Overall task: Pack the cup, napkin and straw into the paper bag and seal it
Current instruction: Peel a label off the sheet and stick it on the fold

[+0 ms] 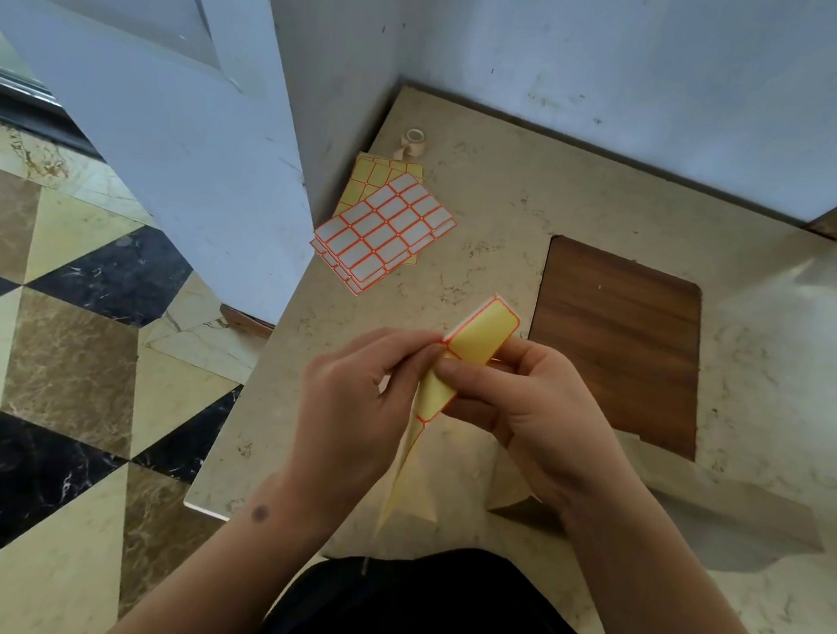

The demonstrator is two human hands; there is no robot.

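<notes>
Both my hands hold a yellow label sheet (487, 334) with orange-edged stickers above the table. My left hand (359, 414) pinches the sheet's edge at a sticker's corner. The fingers of my right hand (526, 405) curl round the folded sheet, with the thumb across its front. The sheet's lower part hangs down between my wrists. A beige paper bag (694, 521) seems to lie flat on the table under and to the right of my right forearm, close in colour to the tabletop. Cup, napkin and straw are not visible.
A stack of white and yellow label sheets (384, 230) lies at the table's far left, with a small tape roll (414, 138) behind it. A dark wooden panel (615, 337) is set into the marble tabletop (494, 211). The table's left edge drops to the tiled floor (69, 331).
</notes>
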